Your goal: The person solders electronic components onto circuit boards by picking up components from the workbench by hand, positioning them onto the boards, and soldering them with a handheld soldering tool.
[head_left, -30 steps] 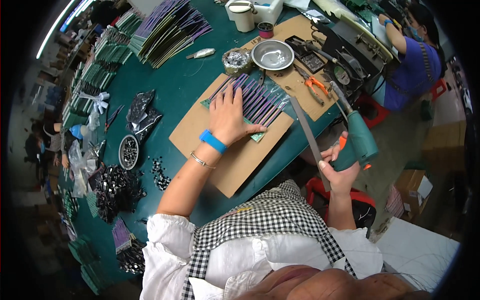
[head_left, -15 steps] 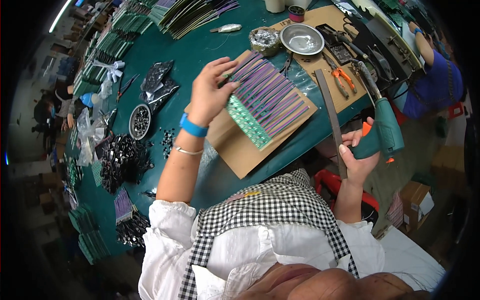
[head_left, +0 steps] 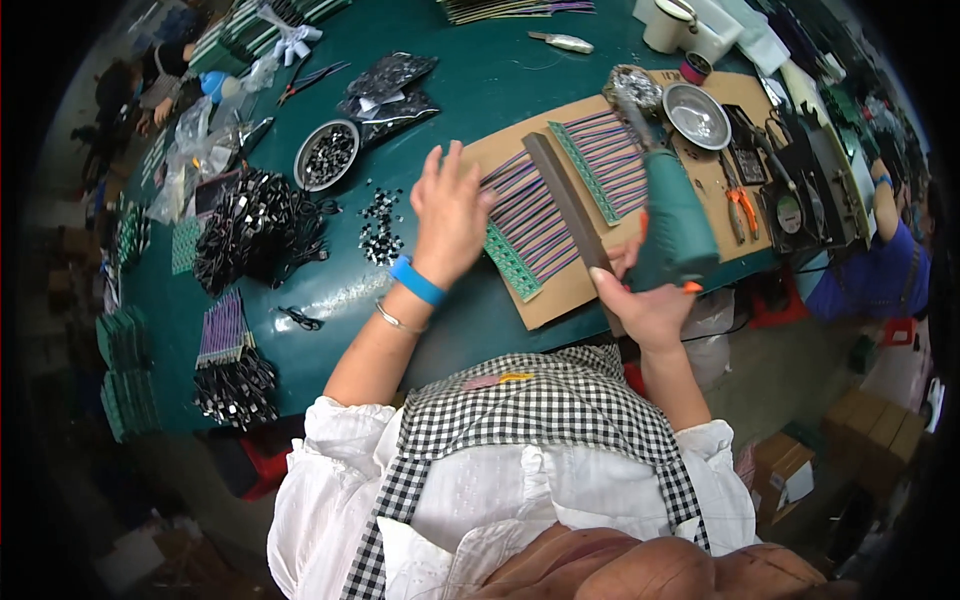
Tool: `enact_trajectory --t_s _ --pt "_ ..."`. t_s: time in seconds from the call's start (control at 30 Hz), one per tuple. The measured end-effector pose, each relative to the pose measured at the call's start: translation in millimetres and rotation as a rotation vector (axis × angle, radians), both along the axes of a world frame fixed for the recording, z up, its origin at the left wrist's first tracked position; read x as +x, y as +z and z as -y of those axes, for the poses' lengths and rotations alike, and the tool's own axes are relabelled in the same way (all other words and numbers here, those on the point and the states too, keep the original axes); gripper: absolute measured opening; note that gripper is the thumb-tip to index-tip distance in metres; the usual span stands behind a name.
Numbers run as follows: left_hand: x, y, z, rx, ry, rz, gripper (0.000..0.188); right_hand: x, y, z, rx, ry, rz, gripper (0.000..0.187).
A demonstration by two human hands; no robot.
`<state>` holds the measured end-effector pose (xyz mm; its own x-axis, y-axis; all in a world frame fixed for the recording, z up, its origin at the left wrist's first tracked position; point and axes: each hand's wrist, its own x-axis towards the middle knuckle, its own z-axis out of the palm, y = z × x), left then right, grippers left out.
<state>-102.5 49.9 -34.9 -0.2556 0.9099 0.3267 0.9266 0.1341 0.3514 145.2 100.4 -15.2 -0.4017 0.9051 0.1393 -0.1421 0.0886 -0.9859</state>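
Observation:
My left hand (head_left: 450, 215) is open, fingers apart and slightly blurred, at the left ends of the wires of a green circuit board panel (head_left: 514, 265). Whether it touches them I cannot tell. Purple and dark wires run from that panel. A second green panel (head_left: 585, 172) with similar wires lies to its upper right. My right hand (head_left: 650, 310) is closed around a teal gun-shaped tool (head_left: 682, 215) with a metal barrel, blurred by motion. Its thumb presses on a long dark flat bar (head_left: 568, 195), which lies across the first panel's wires. Brown cardboard (head_left: 548, 312) lies under both panels.
To the left are a bowl (head_left: 328, 155) of small dark parts, loose parts (head_left: 381, 225) and a heap of black cables (head_left: 255, 230). A metal bowl (head_left: 697, 117) and orange-handled pliers (head_left: 740, 212) are at the right. Another person (head_left: 870, 265) is at far right.
The view has shifted. My left hand has let go of the panel, which lies on the cardboard. My right hand has brought the bar and tool over the wires. The second panel now shows.

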Motion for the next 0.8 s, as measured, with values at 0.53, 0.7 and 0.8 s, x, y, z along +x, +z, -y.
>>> enact_trajectory --t_s 0.53,0.7,0.8 --pt "18.3 -32.7 35.2 0.029 -0.212 0.254 0.128 -62.8 -22.0 -3.0 0.706 -0.025 0.56 0.079" --pt "5.0 -35.9 28.3 0.011 -0.334 0.273 0.127 -63.7 -26.1 -3.7 0.614 -0.03 0.542 0.077" --pt "5.4 -36.5 26.3 -0.015 -0.32 0.255 0.126 -61.0 -26.2 -4.1 0.621 -0.042 0.534 0.077"
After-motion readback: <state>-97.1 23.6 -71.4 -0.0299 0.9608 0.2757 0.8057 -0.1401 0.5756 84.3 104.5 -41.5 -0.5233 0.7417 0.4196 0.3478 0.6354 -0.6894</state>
